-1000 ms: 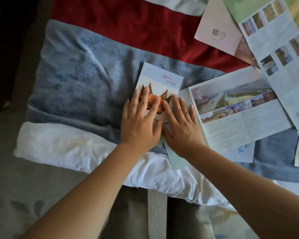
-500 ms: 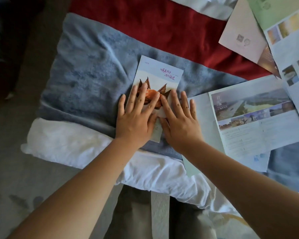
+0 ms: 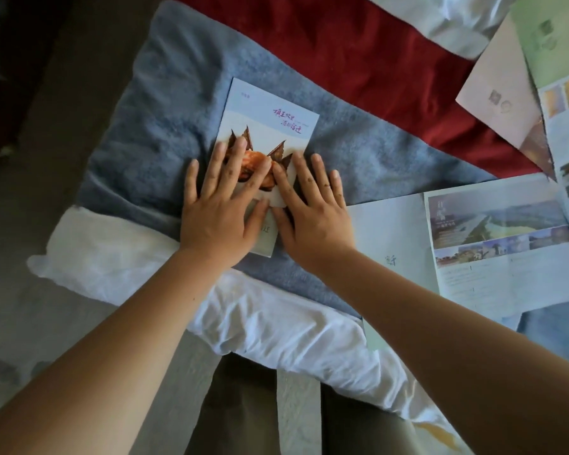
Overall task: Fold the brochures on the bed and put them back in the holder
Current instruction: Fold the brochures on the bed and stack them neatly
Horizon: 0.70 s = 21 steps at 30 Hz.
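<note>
A folded brochure point(image 3: 270, 116), pale blue with an orange and brown picture and purple script, lies flat on the grey blanket point(image 3: 151, 133). My left hand point(image 3: 220, 208) presses on its lower left part with straight, spread fingers. My right hand point(image 3: 309, 208) lies flat beside it, its thumb and first fingers on the brochure's right edge and the other fingers on the blanket. To the right lies an unfolded brochure point(image 3: 493, 244) with landscape photos. No holder is in view.
More open brochures point(image 3: 513, 93) lie at the upper right over a red blanket point(image 3: 358, 50). A white sheet point(image 3: 119, 251) hangs over the bed's near edge. The floor point(image 3: 46, 339) lies to the left and my trouser legs point(image 3: 243, 405) below.
Both hands have stayed pressed flat on the folded brochure, sliding slightly down it. The view has shifted so that the brochures on the right sit farther right.
</note>
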Motion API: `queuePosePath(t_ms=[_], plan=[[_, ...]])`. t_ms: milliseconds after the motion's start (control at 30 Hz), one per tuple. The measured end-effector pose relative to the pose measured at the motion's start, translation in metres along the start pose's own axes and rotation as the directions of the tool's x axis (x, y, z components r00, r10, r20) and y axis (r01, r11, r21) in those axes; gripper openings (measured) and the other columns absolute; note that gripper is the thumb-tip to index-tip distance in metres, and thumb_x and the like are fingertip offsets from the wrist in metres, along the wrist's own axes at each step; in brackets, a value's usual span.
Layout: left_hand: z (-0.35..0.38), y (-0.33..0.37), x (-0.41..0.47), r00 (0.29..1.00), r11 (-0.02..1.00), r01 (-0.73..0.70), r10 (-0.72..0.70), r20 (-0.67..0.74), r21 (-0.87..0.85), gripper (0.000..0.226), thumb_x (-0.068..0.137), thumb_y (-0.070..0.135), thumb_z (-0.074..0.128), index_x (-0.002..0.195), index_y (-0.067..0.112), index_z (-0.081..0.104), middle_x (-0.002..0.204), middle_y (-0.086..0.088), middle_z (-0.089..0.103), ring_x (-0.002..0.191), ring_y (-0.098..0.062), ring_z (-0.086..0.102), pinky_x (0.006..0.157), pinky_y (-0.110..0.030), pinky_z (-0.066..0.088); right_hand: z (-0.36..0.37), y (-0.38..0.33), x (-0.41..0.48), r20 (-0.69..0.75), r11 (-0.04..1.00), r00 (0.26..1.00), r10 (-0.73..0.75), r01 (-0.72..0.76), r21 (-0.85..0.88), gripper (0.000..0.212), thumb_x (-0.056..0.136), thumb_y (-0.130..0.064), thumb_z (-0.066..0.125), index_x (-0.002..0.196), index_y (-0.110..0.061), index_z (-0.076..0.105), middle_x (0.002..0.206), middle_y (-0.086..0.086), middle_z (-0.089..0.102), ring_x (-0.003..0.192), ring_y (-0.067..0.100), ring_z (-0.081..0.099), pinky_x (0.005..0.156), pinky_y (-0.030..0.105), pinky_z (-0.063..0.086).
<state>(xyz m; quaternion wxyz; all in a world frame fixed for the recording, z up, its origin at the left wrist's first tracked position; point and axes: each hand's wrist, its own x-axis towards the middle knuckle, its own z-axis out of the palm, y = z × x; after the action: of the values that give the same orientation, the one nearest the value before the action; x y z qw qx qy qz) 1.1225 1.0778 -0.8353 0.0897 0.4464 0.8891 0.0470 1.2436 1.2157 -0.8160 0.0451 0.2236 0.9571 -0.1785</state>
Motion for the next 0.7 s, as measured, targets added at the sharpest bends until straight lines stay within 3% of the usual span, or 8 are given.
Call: queuePosePath(t_ms=[233,333,433,533,700], plan=[[0.004,0.003,-0.001,0.998,0.999,0.007,-0.005,-0.057,0.041,0.059,0.104,0.056,0.024,0.160,0.040,0.016,0.171,-0.001,0.003,0.157,-0.024,0.001,0.120,-0.058,0.010,-0.004,0.005,-0.001,-0.014,0.994,0.999,-0.037,0.038,0.105,0.057,0.106,-0.037,0.044,0.160,-0.020,0.037,0.169,0.013,0.025,0.158,0.034,0.010,0.129,0.047,0.002],[-0.004,0.019,0.000,0.998,0.998,0.058,-0.057,-0.030,0.028,0.065,0.100,0.065,0.029,0.159,0.039,0.022,0.171,-0.004,0.003,0.157,-0.028,0.001,0.116,-0.057,0.013,-0.019,0.028,-0.011,-0.099,0.951,0.992,-0.076,0.102,0.292,0.047,0.098,-0.013,0.057,0.145,-0.008,0.058,0.155,0.022,0.045,0.155,0.042,0.020,0.128,0.051,0.008],[-0.015,0.059,0.008,0.998,0.998,0.060,-0.060,-0.030,-0.009,0.066,0.100,0.065,0.029,0.159,0.037,0.024,0.170,-0.007,0.006,0.156,-0.031,0.006,0.117,-0.058,0.013,-0.039,0.069,-0.033,-0.214,0.923,0.976,-0.038,0.116,0.366,0.042,0.096,-0.002,0.057,0.137,-0.004,0.064,0.151,0.026,0.047,0.153,0.046,0.023,0.127,0.053,0.012],[-0.021,0.120,0.027,0.999,0.999,-0.022,0.021,-0.034,-0.028,0.065,0.101,0.063,0.027,0.160,0.035,0.023,0.170,-0.007,0.010,0.156,-0.029,0.008,0.119,-0.055,0.011,-0.058,0.125,-0.064,-0.234,0.931,0.970,0.069,0.022,0.363,0.043,0.099,-0.004,0.053,0.142,-0.005,0.060,0.160,0.022,0.037,0.155,0.043,0.017,0.128,0.053,0.011],[-0.022,0.227,0.071,0.987,0.985,-0.154,0.156,0.027,-0.083,0.067,0.099,0.059,0.036,0.159,0.031,0.028,0.169,-0.011,0.013,0.155,-0.030,0.015,0.119,-0.054,0.010,-0.088,0.235,-0.116,-0.064,0.944,0.953,0.296,-0.281,0.171,0.055,0.106,-0.028,0.037,0.160,-0.017,0.036,0.173,0.009,0.006,0.159,0.033,-0.007,0.129,0.051,0.001]])
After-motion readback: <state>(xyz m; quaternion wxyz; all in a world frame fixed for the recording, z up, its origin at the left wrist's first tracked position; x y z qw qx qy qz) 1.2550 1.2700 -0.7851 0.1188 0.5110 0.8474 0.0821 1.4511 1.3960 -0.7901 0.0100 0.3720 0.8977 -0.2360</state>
